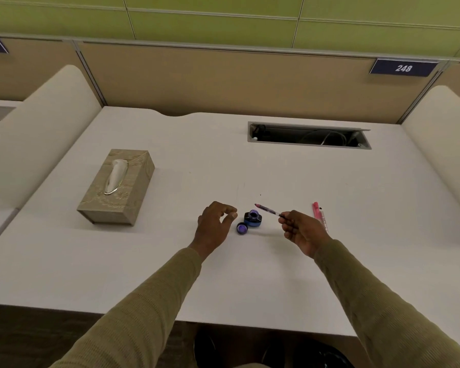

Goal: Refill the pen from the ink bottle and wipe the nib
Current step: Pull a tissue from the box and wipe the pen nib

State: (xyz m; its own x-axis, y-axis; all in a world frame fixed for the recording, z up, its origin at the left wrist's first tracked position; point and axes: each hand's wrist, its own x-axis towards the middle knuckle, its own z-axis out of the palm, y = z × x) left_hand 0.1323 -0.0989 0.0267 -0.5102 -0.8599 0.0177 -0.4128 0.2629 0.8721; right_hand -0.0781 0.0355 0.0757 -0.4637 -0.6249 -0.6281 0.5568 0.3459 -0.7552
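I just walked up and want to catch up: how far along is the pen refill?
Done: ink bottle open, its cap beside it. In hand: right hand holds the pen's inner part above the bottle; left hand empty. Left: wiping with a tissue from the tissue box.

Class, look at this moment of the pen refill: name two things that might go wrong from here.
The ink bottle stands open between the left hand and right hand; a careless knock could tip it. The pen part in the right hand might drip ink on the white desk, with the tissue box far left.
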